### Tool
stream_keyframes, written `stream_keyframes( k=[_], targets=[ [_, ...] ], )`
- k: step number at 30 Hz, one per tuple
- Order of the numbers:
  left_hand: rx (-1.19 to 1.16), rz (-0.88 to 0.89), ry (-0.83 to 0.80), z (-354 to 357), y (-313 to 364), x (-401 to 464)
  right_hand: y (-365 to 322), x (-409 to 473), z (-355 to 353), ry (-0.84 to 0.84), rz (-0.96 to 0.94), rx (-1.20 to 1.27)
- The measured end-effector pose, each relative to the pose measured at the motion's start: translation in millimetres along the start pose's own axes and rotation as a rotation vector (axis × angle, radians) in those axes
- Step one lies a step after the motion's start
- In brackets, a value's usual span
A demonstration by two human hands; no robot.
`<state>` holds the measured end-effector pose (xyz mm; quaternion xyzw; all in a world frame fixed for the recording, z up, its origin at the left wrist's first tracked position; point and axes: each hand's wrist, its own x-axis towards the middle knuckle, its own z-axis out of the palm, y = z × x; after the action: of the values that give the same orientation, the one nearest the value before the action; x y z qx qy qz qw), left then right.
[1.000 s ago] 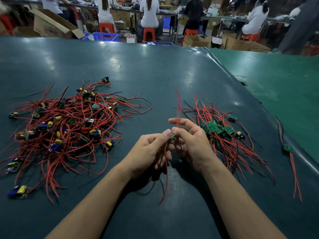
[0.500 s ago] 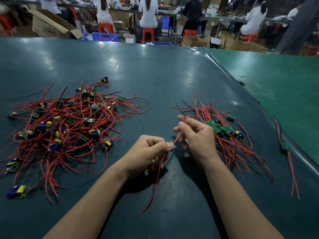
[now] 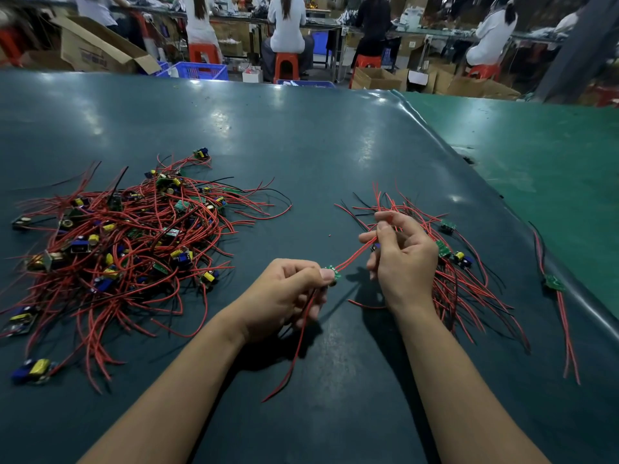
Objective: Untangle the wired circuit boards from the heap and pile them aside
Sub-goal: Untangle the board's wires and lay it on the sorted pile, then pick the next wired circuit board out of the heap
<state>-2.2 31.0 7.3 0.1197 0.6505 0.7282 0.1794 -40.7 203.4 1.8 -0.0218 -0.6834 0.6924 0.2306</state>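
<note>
The board (image 3: 333,273) sits pinched at your left hand's (image 3: 284,296) thumb tip, its red wires (image 3: 355,254) running up and right into your right hand's (image 3: 400,262) pinch, so its long axis points at the pile (image 3: 462,283). That pile lies just behind your right hand, the nearer 1 for the drop; the heap (image 3: 127,249) is well apart, left.

Two bare forearms, no sleeves in view, left hand (image 3: 284,293) and right hand (image 3: 403,262) both ungloved, no rings, watch or bands seen on wrists or fingers, nails short and plain, thumbnail visible on the left
</note>
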Motion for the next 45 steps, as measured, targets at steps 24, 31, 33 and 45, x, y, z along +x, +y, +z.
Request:
stream_keyframes(
  k=[24, 31, 33, 45],
  targets=[
    [0.473, 0.244, 0.137, -14, -10, 4, -9, -14, 0, -0.698, 0.283, -0.052],
    [0.579, 0.306, 0.129, -18, -16, 2, -10, -12, -4, -0.787, 0.262, -0.164],
    [0.644, 0.346, 0.199, -18, -17, 3, -10, -13, -2, -0.707, 0.211, -0.186],
    [0.759, 0.555, 0.922, -47, -8, 8, -12, -2, -2, 0.133, 0.108, 0.130]
  ],
)
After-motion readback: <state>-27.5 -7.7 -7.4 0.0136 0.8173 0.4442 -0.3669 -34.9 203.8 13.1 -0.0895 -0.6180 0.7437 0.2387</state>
